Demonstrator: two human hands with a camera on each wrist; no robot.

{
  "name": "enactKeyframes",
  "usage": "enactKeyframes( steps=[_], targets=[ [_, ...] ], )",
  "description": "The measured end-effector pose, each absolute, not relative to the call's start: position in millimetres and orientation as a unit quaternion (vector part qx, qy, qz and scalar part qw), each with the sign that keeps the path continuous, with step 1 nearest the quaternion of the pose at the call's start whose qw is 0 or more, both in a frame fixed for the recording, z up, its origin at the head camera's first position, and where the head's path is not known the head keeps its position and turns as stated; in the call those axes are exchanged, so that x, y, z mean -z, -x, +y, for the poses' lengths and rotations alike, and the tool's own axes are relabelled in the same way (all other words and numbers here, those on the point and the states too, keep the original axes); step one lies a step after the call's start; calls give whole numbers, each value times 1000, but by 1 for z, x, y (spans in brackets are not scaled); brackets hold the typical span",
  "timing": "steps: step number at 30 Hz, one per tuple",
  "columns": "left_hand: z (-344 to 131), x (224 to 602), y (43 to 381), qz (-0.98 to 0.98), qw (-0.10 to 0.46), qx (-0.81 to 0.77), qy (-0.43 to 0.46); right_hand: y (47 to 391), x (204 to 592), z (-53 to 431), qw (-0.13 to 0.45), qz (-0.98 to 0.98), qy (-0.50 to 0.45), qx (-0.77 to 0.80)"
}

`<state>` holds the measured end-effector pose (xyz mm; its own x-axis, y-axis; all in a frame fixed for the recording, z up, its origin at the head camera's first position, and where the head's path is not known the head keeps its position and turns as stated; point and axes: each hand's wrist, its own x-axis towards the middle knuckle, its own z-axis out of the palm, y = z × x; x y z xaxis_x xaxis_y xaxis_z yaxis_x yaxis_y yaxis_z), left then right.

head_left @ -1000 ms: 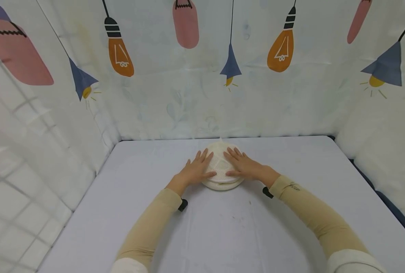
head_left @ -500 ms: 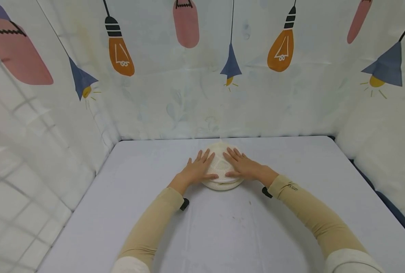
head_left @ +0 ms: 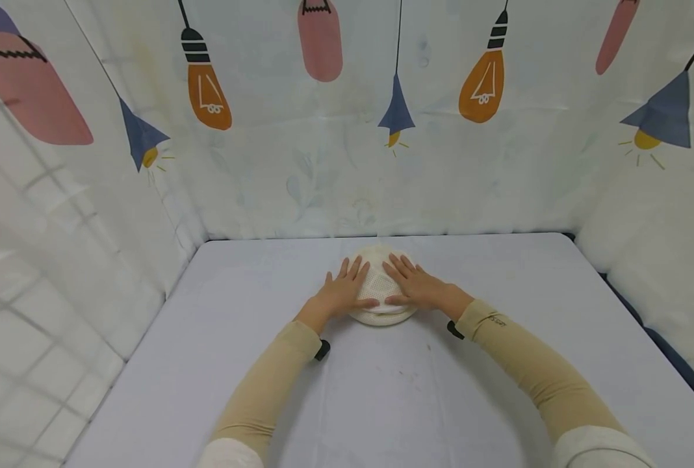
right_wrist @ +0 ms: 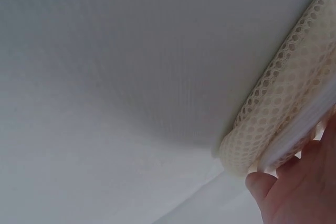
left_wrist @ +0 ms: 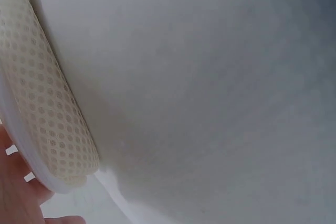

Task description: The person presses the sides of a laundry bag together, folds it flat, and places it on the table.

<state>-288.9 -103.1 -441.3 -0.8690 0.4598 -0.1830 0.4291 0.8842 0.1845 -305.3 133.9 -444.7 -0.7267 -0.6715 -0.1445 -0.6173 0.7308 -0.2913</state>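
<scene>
A round, cream mesh laundry bag [head_left: 380, 286] with a white trim band lies flattened near the far side of the table, in the middle. My left hand [head_left: 340, 294] rests on its left part, fingers spread and pointing away, thumb across the front. On the right part lies my right hand [head_left: 420, 287], fingers extended likewise. The two thumbs point at each other over the mesh. In the left wrist view the side of the bag [left_wrist: 47, 98] shows large holes, with fingers at its trim. The right wrist view shows the bag's edge [right_wrist: 278, 98] beside the right thumb.
A white cloth covers the table [head_left: 376, 403]. Behind it hangs a pale fabric wall [head_left: 347, 175] printed with lamps and bulbs, with more fabric on both sides. Small black devices [head_left: 322, 350] sit under the wrists. A dark strip [head_left: 680, 370] runs along the right edge.
My left hand has slid slightly right over the bag, its thumb closer to the right one. The right hand has shifted only a little left. The bag stays in place.
</scene>
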Motion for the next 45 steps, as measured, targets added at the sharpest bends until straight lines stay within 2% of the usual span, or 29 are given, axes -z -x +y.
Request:
enactKeyframes(
  steps=[19, 45],
  targets=[
    [-90, 439, 286, 969, 142, 7, -203, 301, 445, 127, 129, 930, 335, 83],
    [-89, 436, 283, 966, 170, 5, -195, 304, 453, 125, 138, 933, 326, 66]
  ],
)
